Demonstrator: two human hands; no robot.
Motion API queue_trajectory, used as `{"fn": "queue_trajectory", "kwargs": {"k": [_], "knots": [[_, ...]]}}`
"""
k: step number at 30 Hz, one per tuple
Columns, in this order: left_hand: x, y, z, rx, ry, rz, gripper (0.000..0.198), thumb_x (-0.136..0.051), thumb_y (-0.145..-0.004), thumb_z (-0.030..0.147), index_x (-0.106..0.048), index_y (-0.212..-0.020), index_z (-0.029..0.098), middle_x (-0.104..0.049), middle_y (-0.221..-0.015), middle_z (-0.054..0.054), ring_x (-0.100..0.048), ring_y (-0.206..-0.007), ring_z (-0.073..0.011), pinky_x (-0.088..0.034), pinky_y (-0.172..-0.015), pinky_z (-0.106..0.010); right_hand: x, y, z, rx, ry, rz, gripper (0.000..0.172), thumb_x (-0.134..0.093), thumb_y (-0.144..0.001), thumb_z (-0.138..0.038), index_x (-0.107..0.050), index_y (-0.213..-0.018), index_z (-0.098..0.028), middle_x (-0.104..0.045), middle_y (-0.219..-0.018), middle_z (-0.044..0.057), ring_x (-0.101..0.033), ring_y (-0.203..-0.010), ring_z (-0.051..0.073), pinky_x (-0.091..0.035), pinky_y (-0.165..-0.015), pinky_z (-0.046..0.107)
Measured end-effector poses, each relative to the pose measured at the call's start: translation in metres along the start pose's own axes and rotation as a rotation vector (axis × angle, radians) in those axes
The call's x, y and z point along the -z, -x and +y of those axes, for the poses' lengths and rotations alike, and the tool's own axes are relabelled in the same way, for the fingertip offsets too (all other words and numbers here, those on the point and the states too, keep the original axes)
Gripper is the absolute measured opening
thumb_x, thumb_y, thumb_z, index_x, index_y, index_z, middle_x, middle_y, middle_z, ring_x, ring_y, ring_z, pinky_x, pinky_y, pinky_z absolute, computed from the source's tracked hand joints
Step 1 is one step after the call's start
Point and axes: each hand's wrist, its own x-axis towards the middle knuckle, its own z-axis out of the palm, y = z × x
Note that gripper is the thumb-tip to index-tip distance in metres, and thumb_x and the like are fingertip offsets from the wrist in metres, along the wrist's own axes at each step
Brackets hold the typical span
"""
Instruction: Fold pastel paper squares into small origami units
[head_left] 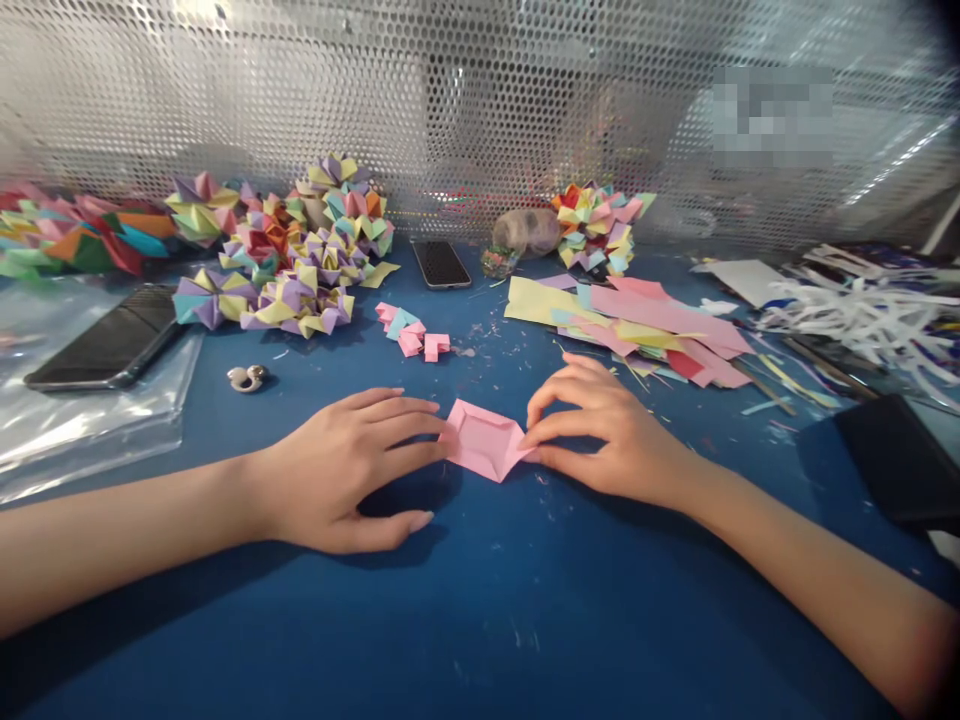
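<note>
A small pink folded paper piece point(485, 441) lies on the blue tabletop point(480, 620) between my hands. My left hand point(352, 468) rests flat beside it, fingers stretched out, their tips pressing the paper's left edge. My right hand point(604, 428) is curled, its fingertips pinching the paper's right corner against the table. A few small pink and blue folded units point(411, 334) lie just beyond, and a stack of pink and yellow paper strips point(637, 320) sits behind my right hand.
Colourful origami balls point(300, 255) crowd the back left, one more point(598, 225) at the back middle. Phones lie at the left point(112, 340) and the back point(441, 263). A clear plastic bag point(82, 420), a ring point(246, 378), white paper shreds point(862, 310) and a perforated metal wall point(465, 100) surround the table.
</note>
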Motion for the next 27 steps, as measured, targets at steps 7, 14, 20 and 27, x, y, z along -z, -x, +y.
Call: {"fn": "queue_trajectory", "kwargs": {"k": [7,14,20,27], "knots": [[0.003,-0.003,0.000,-0.082,0.089,-0.028,0.048,-0.051,-0.086,0.035,-0.048,-0.130,0.014,-0.047,-0.138,-0.013,-0.041,-0.130,-0.0272,-0.037,-0.108,-0.041,-0.002,0.001,-0.027,0.007,-0.085,-0.062,0.012,-0.065,-0.083,-0.029,-0.072,-0.074,-0.024,-0.060,-0.073,-0.002,-0.056,-0.073,0.012,-0.030,-0.100,0.043],[0.004,-0.006,-0.002,-0.183,0.145,-0.131,0.042,-0.045,-0.091,0.031,-0.048,-0.131,0.018,-0.050,-0.137,-0.011,-0.046,-0.126,-0.0261,-0.034,-0.110,-0.045,0.002,0.000,-0.025,0.013,-0.087,-0.127,0.010,-0.066,-0.083,-0.030,-0.072,-0.075,-0.027,-0.061,-0.077,-0.001,-0.052,-0.073,0.013,-0.030,-0.098,0.044],[0.004,-0.006,-0.002,-0.169,0.140,-0.170,0.045,-0.044,-0.092,0.032,-0.044,-0.135,0.020,-0.048,-0.140,-0.009,-0.042,-0.130,-0.0250,-0.029,-0.112,-0.044,-0.004,0.000,-0.026,-0.086,-0.106,-0.070,0.011,-0.069,-0.079,-0.032,-0.064,-0.079,-0.021,-0.060,-0.075,-0.001,-0.053,-0.075,0.015,-0.034,-0.095,0.041],[0.003,-0.006,-0.002,-0.161,0.149,-0.161,0.046,-0.044,-0.092,0.032,-0.043,-0.136,0.020,-0.049,-0.139,-0.008,-0.042,-0.131,-0.0243,-0.026,-0.113,-0.044,-0.007,0.001,-0.027,0.004,-0.029,-0.010,0.012,-0.063,-0.084,-0.030,-0.066,-0.075,-0.023,-0.059,-0.076,-0.001,-0.052,-0.074,0.014,-0.032,-0.098,0.043]]}}
